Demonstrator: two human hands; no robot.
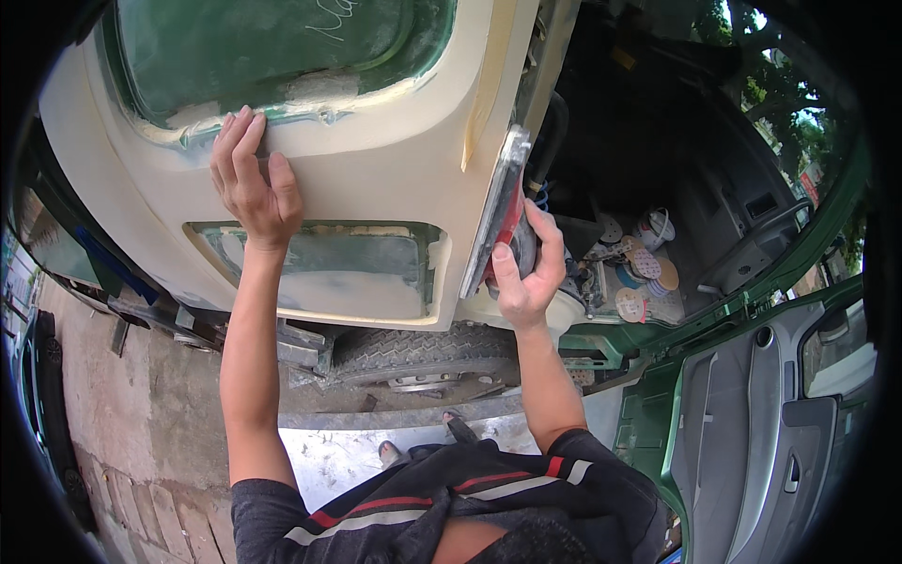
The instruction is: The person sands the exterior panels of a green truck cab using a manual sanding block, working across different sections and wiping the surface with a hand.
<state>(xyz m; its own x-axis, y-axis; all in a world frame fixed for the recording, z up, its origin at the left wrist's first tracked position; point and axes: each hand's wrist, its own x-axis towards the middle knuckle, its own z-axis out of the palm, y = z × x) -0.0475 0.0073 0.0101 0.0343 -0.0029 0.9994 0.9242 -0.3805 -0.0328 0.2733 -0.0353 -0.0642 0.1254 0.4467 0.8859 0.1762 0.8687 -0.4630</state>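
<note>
A cream-coated vehicle panel [376, 174] stands in front of me, with a green recess [272, 47] above and a smaller recess [357, 263] below. My left hand [254, 188] lies against the panel with fingers extended, their tips at the upper recess's lower edge. In my right hand [532, 282] is a long sander [495, 221] with a flat, narrow pad and a reddish body. It stands nearly upright, its pad side facing the panel's right edge. Whether the whole pad touches there, I cannot tell. A strip of masking tape [481, 103] hangs along the panel above it.
At right the dark cab interior holds several round sanding discs [643, 265] and a white bucket [656, 228]. An open green door [714, 423] stands at lower right. Beneath the panel is a tyre [423, 352]. My feet are on a pale platform [329, 461]. A dark car [47, 395] is at far left.
</note>
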